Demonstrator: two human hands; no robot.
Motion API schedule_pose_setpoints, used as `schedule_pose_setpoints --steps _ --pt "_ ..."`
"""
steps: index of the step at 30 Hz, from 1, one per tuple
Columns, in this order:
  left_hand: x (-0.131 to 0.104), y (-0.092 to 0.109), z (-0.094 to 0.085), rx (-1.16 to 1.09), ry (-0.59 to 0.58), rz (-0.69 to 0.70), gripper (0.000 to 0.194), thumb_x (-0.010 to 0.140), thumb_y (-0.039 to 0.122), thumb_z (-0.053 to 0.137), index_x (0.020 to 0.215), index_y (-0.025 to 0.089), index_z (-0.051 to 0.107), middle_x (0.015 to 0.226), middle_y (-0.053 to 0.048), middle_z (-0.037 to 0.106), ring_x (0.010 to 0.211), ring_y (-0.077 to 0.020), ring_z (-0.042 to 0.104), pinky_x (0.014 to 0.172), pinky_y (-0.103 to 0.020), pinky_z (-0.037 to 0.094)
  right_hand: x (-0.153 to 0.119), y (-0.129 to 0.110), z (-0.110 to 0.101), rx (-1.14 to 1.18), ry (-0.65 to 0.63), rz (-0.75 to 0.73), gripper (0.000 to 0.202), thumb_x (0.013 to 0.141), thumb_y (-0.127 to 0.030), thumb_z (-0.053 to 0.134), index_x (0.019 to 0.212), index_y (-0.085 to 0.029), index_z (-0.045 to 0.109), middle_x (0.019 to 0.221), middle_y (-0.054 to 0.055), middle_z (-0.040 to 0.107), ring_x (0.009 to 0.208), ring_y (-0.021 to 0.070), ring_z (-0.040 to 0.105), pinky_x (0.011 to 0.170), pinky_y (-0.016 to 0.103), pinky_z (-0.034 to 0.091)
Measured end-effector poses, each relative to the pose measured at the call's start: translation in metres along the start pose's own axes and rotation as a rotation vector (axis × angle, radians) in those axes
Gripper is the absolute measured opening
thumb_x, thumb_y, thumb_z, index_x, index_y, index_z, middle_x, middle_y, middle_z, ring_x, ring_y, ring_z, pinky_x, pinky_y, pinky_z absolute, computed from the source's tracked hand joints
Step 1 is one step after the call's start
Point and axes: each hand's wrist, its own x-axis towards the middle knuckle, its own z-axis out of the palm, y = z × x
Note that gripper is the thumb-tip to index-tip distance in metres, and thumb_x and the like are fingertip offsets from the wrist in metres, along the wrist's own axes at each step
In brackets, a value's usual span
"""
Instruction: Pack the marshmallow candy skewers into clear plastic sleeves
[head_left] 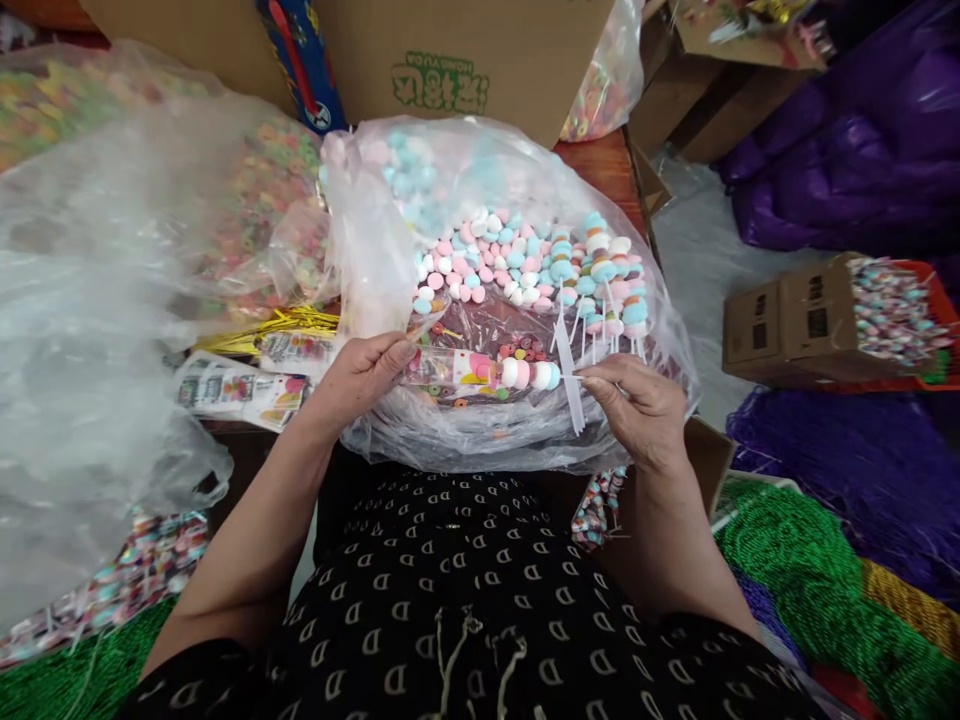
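My left hand (367, 375) pinches the end of a clear printed wrapper (454, 367), held level over the large clear plastic bag (480, 455). From the wrapper's right end sticks out a candy skewer (531, 374) with pink, white and blue pieces. The fingers of my right hand (634, 400) are closed on the thin white stick at the skewer's right end. Loose pastel candies (480, 255) lie in the bag behind the wrapper. Several finished skewers (600, 270) rest in the bag at the right, and loose white sticks (568, 375) lie near my right fingertips.
Flat printed wrappers (240, 388) and gold ties (289, 325) lie at the left. Bags of colourful ring candies (270, 190) stand behind them. A cardboard box (480, 50) is at the back. On the right are a box of wrapped candy (795, 318) and green strands (802, 570).
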Motion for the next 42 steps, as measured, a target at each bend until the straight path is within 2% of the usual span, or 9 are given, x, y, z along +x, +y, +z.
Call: schedule_pose_setpoints --steps 6,12,17,22,25,28,31,36,42 --pt "0.004 0.005 0.003 0.054 -0.092 0.053 0.047 0.100 0.051 0.050 0.064 0.021 0.045 0.057 0.005 0.039 0.054 -0.0101 0.035 0.055 -0.026 0.031 -0.003 0.006 0.005 0.033 -0.044 -0.079 0.020 0.097 -0.043 0.071 0.087 -0.029 0.082 0.073 0.000 0.078 0.072 0.0195 0.071 0.085 0.039 0.058" --pt "0.006 0.007 0.014 0.053 -0.166 0.053 0.050 0.099 0.057 0.050 0.063 0.022 0.044 0.057 0.004 0.036 0.055 -0.0118 0.034 0.057 -0.028 0.030 -0.006 -0.011 0.015 0.149 -0.109 0.070 0.015 0.094 -0.036 0.074 0.084 -0.026 0.078 0.076 0.001 0.078 0.073 0.0172 0.071 0.078 0.034 0.057" --pt "0.005 0.005 0.019 -0.005 -0.137 0.000 0.053 0.094 0.059 0.060 0.060 0.021 0.046 0.057 0.004 0.041 0.058 -0.0122 0.040 0.059 -0.027 0.033 -0.009 -0.020 0.027 0.193 -0.089 0.236 0.014 0.091 -0.034 0.075 0.082 -0.023 0.076 0.081 0.003 0.079 0.074 0.0175 0.073 0.074 0.032 0.059" --pt "0.002 0.012 0.025 -0.583 0.068 -0.115 0.051 0.083 0.071 0.073 0.100 0.023 0.070 0.101 -0.006 0.073 0.089 -0.0191 0.066 0.069 -0.026 0.052 -0.012 -0.021 0.036 0.259 -0.027 0.338 0.011 0.088 -0.032 0.076 0.082 -0.023 0.076 0.073 0.000 0.076 0.065 0.0150 0.069 0.065 0.028 0.055" --pt "0.001 0.019 0.035 -0.928 0.165 -0.123 0.068 0.080 0.084 0.064 0.119 0.028 0.070 0.123 -0.011 0.074 0.116 -0.0278 0.070 0.080 -0.033 0.060 -0.013 -0.025 0.046 0.265 0.053 0.377 0.011 0.088 -0.033 0.075 0.082 -0.022 0.075 0.072 -0.001 0.074 0.063 0.0139 0.066 0.063 0.027 0.054" --pt "0.003 0.022 0.049 -1.036 0.245 -0.042 0.079 0.069 0.082 0.077 0.128 0.031 0.067 0.136 -0.010 0.070 0.129 -0.0320 0.066 0.095 -0.040 0.060 -0.015 -0.032 0.059 0.255 0.083 0.391 0.012 0.090 -0.032 0.070 0.085 -0.022 0.074 0.073 -0.001 0.074 0.061 0.0128 0.063 0.062 0.026 0.052" --pt "0.007 0.022 0.060 -1.091 0.301 -0.046 0.079 0.065 0.070 0.089 0.128 0.030 0.066 0.126 -0.008 0.073 0.121 -0.0288 0.070 0.099 -0.039 0.059 -0.018 -0.040 0.072 0.231 0.091 0.358 0.011 0.091 -0.029 0.067 0.090 -0.024 0.076 0.074 -0.001 0.075 0.059 0.0126 0.063 0.058 0.025 0.051" --pt "0.017 0.026 0.067 -1.188 0.357 -0.146 0.037 0.088 0.049 0.080 0.112 0.023 0.069 0.083 0.001 0.067 0.091 -0.0172 0.073 0.093 -0.034 0.060 -0.024 -0.045 0.084 0.129 0.087 0.264 0.012 0.093 -0.030 0.066 0.093 -0.025 0.077 0.084 0.002 0.081 0.071 0.0173 0.074 0.067 0.029 0.060" --pt "0.022 0.031 0.080 -1.245 0.338 -0.175 0.017 0.095 0.036 0.074 0.094 0.021 0.065 0.074 0.005 0.060 0.079 -0.0112 0.069 0.086 -0.029 0.060 -0.027 -0.046 0.093 0.096 0.092 0.186 0.013 0.096 -0.031 0.065 0.094 -0.027 0.077 0.086 0.004 0.083 0.071 0.0188 0.077 0.067 0.031 0.062"
